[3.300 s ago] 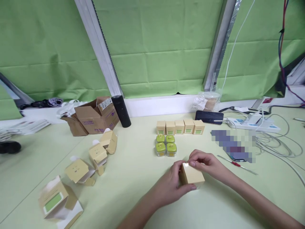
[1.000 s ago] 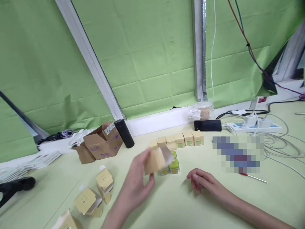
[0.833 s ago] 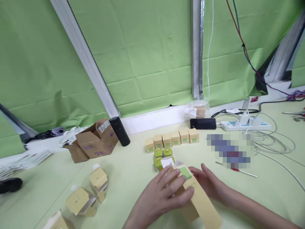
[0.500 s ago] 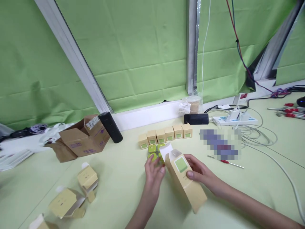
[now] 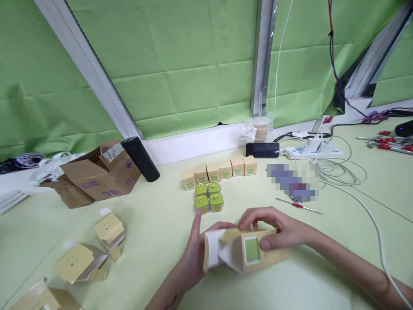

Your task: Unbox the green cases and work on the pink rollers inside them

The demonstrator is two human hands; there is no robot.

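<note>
An elongated tan cardboard box [image 5: 234,249] with a green label lies nearly level above the tabletop, its open white-flapped end facing left. My right hand [image 5: 279,228] grips it from above and the right, thumb on the front face. My left hand [image 5: 195,254] cups the open end, thumb pointing up and its other fingers partly hidden behind the flap. Just beyond the hands stand several small clear jars with green lids [image 5: 209,199], grouped in a square. Behind these, several small closed tan boxes [image 5: 220,172] form a row.
Opened tan cartons [image 5: 79,261] lie at left. Behind them are a brown cardboard box [image 5: 100,178] and a black cylinder [image 5: 141,159]. A phone [image 5: 262,150], a power strip [image 5: 312,153], coiled white cable [image 5: 342,172] and a red-handled screwdriver [image 5: 297,205] are at right.
The box has swung from a steep tilt to nearly level, its open end now to the left. My left hand has drawn back from the jars to the box's open end.
</note>
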